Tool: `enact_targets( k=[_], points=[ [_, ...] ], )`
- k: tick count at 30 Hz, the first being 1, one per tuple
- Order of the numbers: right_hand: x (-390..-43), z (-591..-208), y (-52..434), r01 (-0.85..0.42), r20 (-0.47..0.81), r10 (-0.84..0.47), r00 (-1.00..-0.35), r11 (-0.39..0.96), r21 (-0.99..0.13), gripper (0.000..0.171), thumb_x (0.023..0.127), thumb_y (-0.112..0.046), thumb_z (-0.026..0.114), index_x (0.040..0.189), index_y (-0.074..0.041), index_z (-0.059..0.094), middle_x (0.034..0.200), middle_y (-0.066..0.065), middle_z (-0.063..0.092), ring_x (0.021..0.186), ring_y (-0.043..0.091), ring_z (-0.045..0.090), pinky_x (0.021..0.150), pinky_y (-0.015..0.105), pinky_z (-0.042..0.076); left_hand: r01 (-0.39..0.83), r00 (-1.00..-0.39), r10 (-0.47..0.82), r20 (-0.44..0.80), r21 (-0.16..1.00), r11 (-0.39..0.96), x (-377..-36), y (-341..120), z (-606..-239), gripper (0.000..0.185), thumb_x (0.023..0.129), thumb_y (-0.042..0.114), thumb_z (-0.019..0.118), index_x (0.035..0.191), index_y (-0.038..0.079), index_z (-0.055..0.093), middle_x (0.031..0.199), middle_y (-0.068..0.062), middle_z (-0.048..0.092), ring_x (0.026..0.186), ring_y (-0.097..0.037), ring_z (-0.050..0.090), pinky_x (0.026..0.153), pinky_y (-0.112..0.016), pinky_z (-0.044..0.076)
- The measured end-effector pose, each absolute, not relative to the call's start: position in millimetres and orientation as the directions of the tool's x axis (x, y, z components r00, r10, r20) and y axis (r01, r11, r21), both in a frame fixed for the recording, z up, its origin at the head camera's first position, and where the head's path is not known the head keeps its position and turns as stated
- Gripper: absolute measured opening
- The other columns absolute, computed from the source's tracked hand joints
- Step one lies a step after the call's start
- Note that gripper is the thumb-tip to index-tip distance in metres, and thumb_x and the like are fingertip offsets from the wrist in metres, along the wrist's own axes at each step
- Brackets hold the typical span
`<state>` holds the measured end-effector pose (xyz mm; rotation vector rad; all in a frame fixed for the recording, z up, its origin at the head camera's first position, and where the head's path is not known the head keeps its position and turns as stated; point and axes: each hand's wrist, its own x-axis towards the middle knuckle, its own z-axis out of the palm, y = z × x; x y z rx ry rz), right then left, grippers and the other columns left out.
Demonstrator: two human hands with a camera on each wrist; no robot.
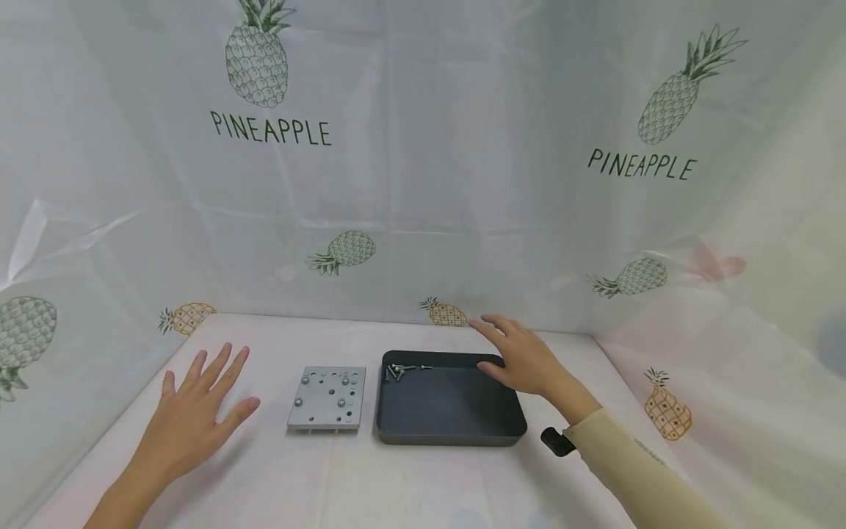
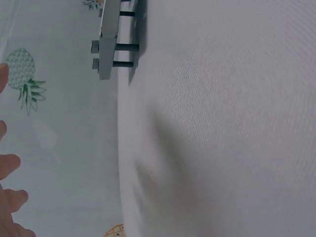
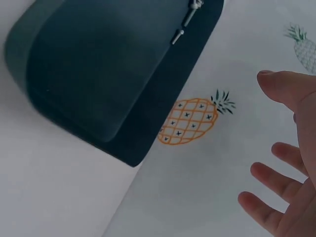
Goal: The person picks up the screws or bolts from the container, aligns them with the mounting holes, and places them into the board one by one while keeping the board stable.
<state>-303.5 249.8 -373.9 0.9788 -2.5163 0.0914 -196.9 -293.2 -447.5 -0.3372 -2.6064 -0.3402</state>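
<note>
My left hand [image 1: 192, 419] is spread above the table, left of a silver metal plate [image 1: 324, 415] and holding nothing. Several bolts stand in the plate's holes; in the left wrist view their shanks [image 2: 127, 47] stick out below it, holding it off the cloth. Over the back right corner of a dark grey tray [image 1: 449, 440] hovers my right hand [image 1: 529, 360], fingers loosely extended, with nothing in it. A small group of loose screws [image 1: 399, 371] lies in the tray's back left corner. The right wrist view shows the tray rim [image 3: 133, 153] apart from the fingers.
A pale cloth [image 1: 396, 485] covers the table, and a curtain printed with pineapples [image 1: 449, 184] hangs behind and at both sides. The plate lies just left of the tray with a narrow gap between. A black device [image 1: 557, 441] is on the right wrist.
</note>
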Motion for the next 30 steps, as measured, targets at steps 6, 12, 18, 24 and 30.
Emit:
enact_targets(
  k=[6, 12, 18, 24, 30],
  points=[
    [-311, -367, 238, -0.697, 0.366, -0.649, -0.667, 0.717, 0.003, 0.075, 0.093, -0.028, 0.085, 0.158, -0.012, 0.051, 0.151, 0.018, 0.056, 0.134, 0.039, 0.059, 0.102, 0.057, 0.054, 0.306, -0.887, 0.154, 0.434, 0.305, 0.902, -197, -279, -448, 0.086, 0.104, 0.051, 0.064, 0.172, 0.026, 0.018, 0.176, -0.014, 0.022, 0.158, -0.052, 0.02, 0.12, -0.079, -0.002],
    [-319, -366, 219, -0.69, 0.247, -0.646, -0.722, 0.696, -0.197, 0.067, 0.097, -0.025, 0.08, 0.158, -0.016, 0.051, 0.154, 0.012, 0.054, 0.137, 0.033, 0.058, 0.107, 0.055, 0.052, 0.275, -0.926, 0.113, 0.359, 0.441, 0.854, -197, -268, -451, 0.086, 0.105, 0.051, 0.063, 0.172, 0.026, 0.016, 0.175, -0.017, 0.025, 0.154, -0.053, 0.028, 0.113, -0.081, 0.024],
    [-330, -375, 204, -0.693, 0.19, -0.673, -0.715, 0.645, -0.323, 0.061, 0.099, -0.019, 0.078, 0.155, -0.013, 0.054, 0.153, 0.008, 0.058, 0.121, 0.027, 0.068, 0.096, 0.046, 0.058, 0.231, -0.958, 0.089, 0.274, 0.547, 0.804, -194, -254, -455, 0.087, 0.105, 0.051, 0.063, 0.173, 0.025, 0.015, 0.172, -0.023, 0.027, 0.153, -0.054, 0.03, 0.11, -0.08, 0.029],
    [-338, -382, 192, -0.702, 0.175, -0.697, -0.695, 0.606, -0.375, 0.056, 0.099, -0.015, 0.077, 0.151, -0.008, 0.057, 0.151, 0.01, 0.06, 0.118, 0.029, 0.069, 0.095, 0.044, 0.059, 0.203, -0.971, 0.07, 0.228, 0.636, 0.744, -194, -240, -456, 0.081, 0.108, 0.049, 0.059, 0.172, 0.019, 0.017, 0.169, -0.027, 0.031, 0.143, -0.053, 0.046, 0.107, -0.077, 0.039],
    [-345, -390, 178, -0.682, 0.135, -0.718, -0.683, 0.56, -0.47, 0.051, 0.099, -0.006, 0.075, 0.147, -0.002, 0.06, 0.148, 0.015, 0.062, 0.118, 0.039, 0.07, 0.099, 0.052, 0.058, 0.073, -0.996, 0.01, 0.087, 0.755, 0.652, -193, -233, -455, 0.08, 0.11, 0.051, 0.052, 0.171, 0.013, 0.018, 0.17, -0.026, 0.029, 0.143, -0.05, 0.05, 0.107, -0.069, 0.046]
  ],
)
